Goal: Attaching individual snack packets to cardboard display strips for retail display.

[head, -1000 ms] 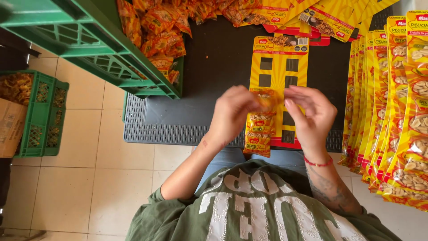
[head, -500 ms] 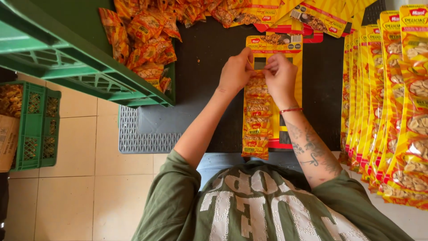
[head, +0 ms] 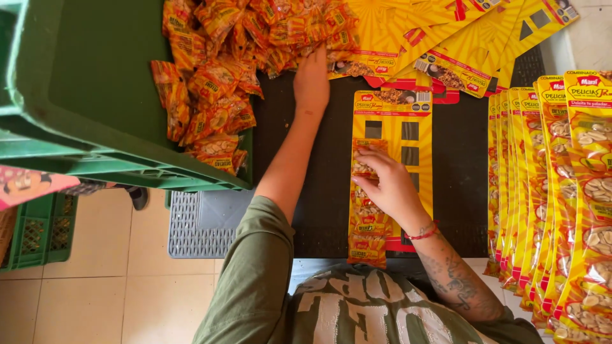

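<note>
The person wears an olive-green short-sleeved T-shirt (head: 357, 312) with large, worn off-white block lettering across the chest. The left sleeve (head: 255, 267) ends near the elbow, leaving the forearm bare. The right forearm carries dark tattoos (head: 456, 283), fine line patterns running from wrist toward elbow. A thin red string bracelet (head: 422, 234) circles the right wrist. Both hands are bare, without rings or gloves.

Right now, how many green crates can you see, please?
2: one large green crate at upper left, holding snack packets; one smaller green crate on the floor, lower left. Others may be hidden.
</note>
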